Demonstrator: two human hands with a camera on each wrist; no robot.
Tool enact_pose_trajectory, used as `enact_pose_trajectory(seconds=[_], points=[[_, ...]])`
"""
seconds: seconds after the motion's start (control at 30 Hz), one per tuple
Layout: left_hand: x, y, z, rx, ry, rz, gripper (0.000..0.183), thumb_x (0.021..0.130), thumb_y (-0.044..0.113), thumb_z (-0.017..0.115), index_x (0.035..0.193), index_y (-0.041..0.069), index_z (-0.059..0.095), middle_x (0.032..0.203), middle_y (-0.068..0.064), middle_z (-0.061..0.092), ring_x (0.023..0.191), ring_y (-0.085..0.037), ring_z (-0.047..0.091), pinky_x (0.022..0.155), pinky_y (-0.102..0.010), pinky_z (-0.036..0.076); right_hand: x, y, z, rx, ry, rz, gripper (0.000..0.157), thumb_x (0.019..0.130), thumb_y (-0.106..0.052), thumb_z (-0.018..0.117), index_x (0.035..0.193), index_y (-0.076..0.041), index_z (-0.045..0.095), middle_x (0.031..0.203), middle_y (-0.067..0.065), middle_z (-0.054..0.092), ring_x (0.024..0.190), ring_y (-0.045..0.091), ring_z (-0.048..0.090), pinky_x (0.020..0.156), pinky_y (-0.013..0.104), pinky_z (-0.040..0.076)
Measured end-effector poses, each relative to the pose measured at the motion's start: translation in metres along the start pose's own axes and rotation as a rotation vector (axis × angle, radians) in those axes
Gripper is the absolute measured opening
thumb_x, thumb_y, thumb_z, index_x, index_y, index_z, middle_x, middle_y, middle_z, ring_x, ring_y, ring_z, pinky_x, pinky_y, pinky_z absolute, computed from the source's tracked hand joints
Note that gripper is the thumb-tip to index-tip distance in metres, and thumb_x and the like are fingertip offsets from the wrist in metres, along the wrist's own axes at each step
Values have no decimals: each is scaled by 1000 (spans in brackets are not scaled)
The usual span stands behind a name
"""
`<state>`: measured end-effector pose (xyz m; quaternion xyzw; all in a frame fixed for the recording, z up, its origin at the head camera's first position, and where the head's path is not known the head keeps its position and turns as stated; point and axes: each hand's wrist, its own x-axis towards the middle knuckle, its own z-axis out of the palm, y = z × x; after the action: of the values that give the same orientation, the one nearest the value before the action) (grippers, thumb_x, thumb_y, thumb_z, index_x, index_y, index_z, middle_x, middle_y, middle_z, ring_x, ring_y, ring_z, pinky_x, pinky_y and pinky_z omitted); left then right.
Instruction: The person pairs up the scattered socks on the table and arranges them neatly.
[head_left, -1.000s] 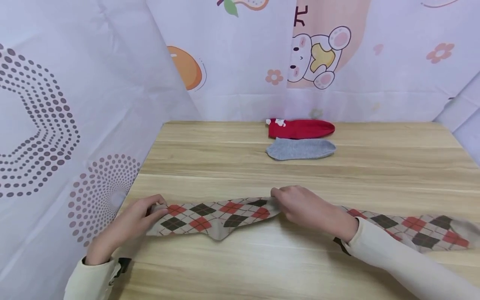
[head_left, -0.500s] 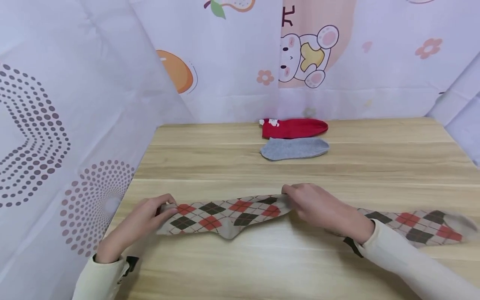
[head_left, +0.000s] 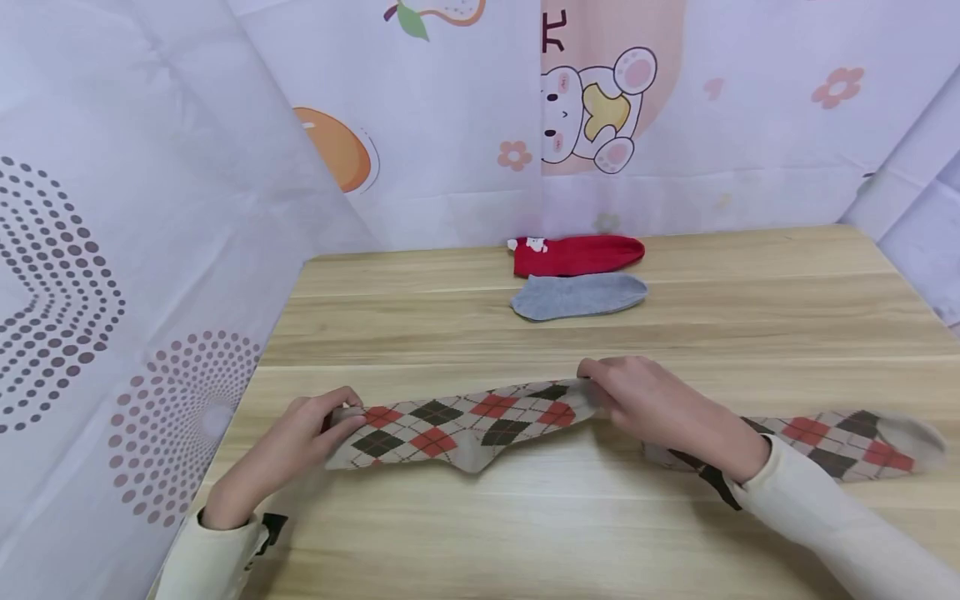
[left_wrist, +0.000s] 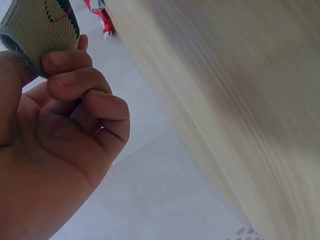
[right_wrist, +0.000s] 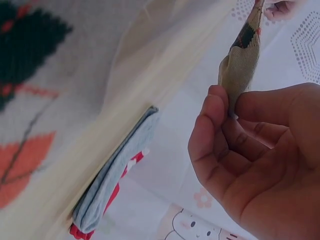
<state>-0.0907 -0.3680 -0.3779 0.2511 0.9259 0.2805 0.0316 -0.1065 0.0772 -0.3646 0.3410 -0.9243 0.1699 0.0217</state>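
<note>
Two hands stretch one argyle sock (head_left: 465, 421) flat just above the wooden table (head_left: 675, 333): your left hand (head_left: 288, 450) pinches its cuff end, your right hand (head_left: 652, 400) pinches the other end. You look mid-straightening; next, I judge, comes laying it onto its mate, the second argyle sock (head_left: 847, 442) under your right forearm. No containers show; a red sock (head_left: 581, 254) and grey sock (head_left: 577, 296) lie well beyond your grips.

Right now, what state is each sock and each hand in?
Held argyle sock: stretched out, pinched at both ends.
Second argyle sock: flat on the table.
Red sock: lying flat.
Grey sock: lying flat.
Left hand: pinching one end.
Right hand: pinching the other.
</note>
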Motion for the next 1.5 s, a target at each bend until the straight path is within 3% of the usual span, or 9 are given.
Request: enact_pose_trajectory(seconds=[0.4,0.8,1.23,1.5], points=[[15,8,2,-3,-11,10,6,98,18,65,95,20,61,61,15,41,51,0,36,48,-22,37,-1,11,-16,8,9,54,12,90,3,63,96,-8,65,66,-9,50,59,8,44,56,27,42],[43,19,5,5,-30,70,9,97,18,66,94,21,59,60,15,40,51,0,36,51,-22,39,-9,25,-33,-22,34,77,19,86,8,62,101,-2,68,82,4,68,65,9,55,59,29,49],[78,35,11,24,-62,71,7,99,20,63,94,19,60,62,11,43,53,-4,41,54,-25,40,-14,45,-51,-42,-10,173,22,85,9,61,103,0,68,87,9,70,70,15,61,64,37,53],[98,41,13,8,-77,98,6,99,20,63,96,16,62,61,10,41,52,-4,37,53,-24,38,-18,60,-59,-52,-14,210,24,83,10,59,103,3,69,84,10,69,66,16,56,63,35,50]])
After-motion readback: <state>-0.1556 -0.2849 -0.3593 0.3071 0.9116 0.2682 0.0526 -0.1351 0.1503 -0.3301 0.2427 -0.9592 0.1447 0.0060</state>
